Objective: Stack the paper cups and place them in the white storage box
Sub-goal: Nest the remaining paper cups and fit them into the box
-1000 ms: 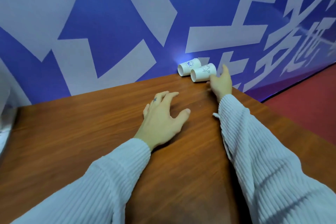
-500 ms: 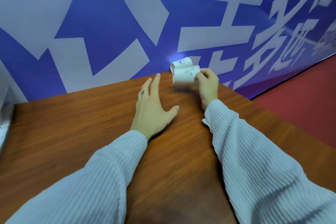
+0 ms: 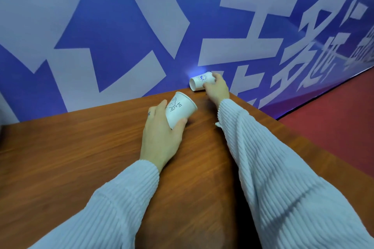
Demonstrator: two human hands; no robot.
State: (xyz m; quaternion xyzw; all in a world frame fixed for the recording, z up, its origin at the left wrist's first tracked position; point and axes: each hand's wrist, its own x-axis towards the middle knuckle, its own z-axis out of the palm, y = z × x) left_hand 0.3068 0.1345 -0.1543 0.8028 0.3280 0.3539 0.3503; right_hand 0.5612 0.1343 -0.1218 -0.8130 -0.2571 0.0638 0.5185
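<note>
Fingers and thumb of the left hand [image 3: 162,137] curl round the near cup [image 3: 179,110], which tilts with its mouth up and to the right, its base hidden in the palm. At the far edge of the table [image 3: 60,157] the right hand [image 3: 217,90] grips the far cup [image 3: 201,82], fingers wrapped over its closed end; that cup lies on its side with its mouth facing left, close against the banner [image 3: 121,26]. Both cups are well apart from each other, with bare wood between them.

Nothing else stands on the table that I can see; both ribbed pale sleeves [image 3: 273,168] cross the near part of it, the right arm reaching past the left hand.

On the near cup there is a line drawing of a small animal and the word "Hi". A round blue emblem marks the far cup, its lettering too small to read. Huge white characters run across the blue banner, cut off by the frame.

Reddish-brown wood grain covers the tabletop. Off to the right lies a red floor [image 3: 334,117] running along the foot of the banner.
</note>
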